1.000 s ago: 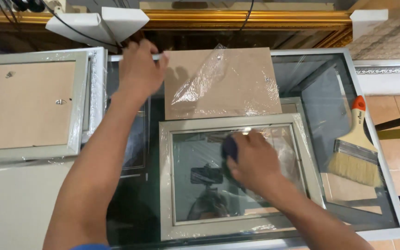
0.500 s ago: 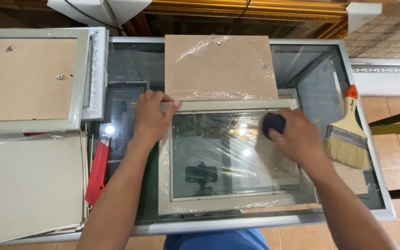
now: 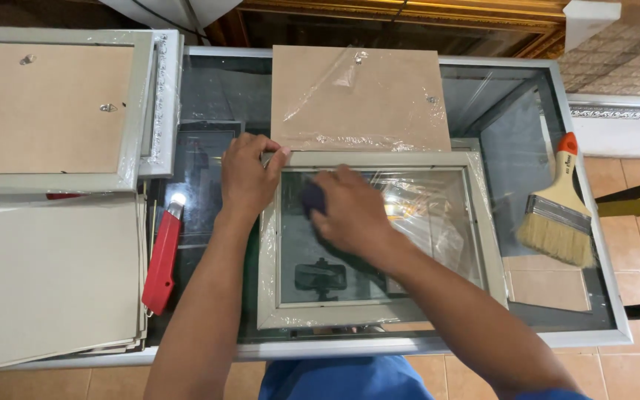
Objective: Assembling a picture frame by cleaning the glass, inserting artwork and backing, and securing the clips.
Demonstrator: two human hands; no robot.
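Left hand [image 3: 247,176] lies flat, fingers together and clamped on nothing, pressing the top-left corner of the grey picture frame [image 3: 379,315], which sits mid-table [image 3: 438,344] with its long axis running left to right. Right hand [image 3: 350,211], the nearer one to the glass, has fingers curled shut on a dark pad [image 3: 311,198] resting on the pane's upper-left area, the frame lying directly beneath both hands. A paintbrush [image 3: 557,211] lies well apart at the right.

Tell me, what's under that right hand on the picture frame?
A dark blue pad peeks out beneath the right hand, pressed on the glass of the grey frame. Most of the pad is covered, so its shape stays unclear.
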